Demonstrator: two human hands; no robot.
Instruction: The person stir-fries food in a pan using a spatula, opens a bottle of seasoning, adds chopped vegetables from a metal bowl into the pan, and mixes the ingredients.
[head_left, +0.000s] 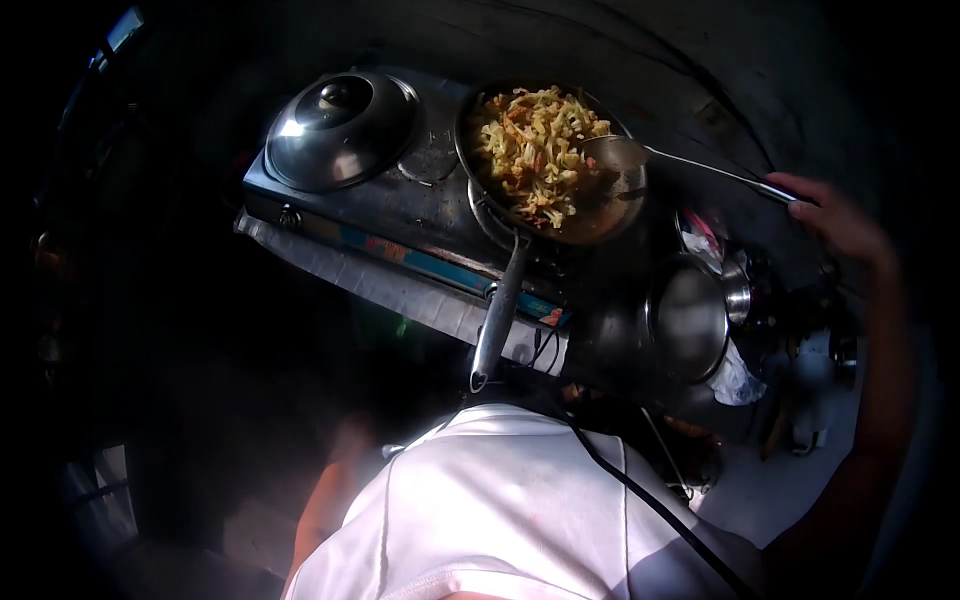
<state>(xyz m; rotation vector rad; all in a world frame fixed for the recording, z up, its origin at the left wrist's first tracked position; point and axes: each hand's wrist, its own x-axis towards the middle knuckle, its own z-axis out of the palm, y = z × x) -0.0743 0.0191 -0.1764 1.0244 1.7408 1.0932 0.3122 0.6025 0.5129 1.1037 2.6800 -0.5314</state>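
A frying pan (610, 222) holding chopped, cooked food (537, 150) sits on the right side of a two-burner stove (395, 225). My right hand (835, 215) is closed on the handle of a ladle (715, 170), whose bowl rests in the pan against the food's right edge. The pan's handle (502, 320) points down toward my body, with no hand on it. My left hand (352, 437) hangs low beside my white clothing, blurred and dark, so its fingers cannot be made out.
A domed metal lid (343, 130) covers the stove's left side. Right of the stove stand a metal bowl (690, 318), a smaller metal container (737, 288) and a crumpled plastic bag (737, 378). A black cord (640, 490) crosses in front of my clothing.
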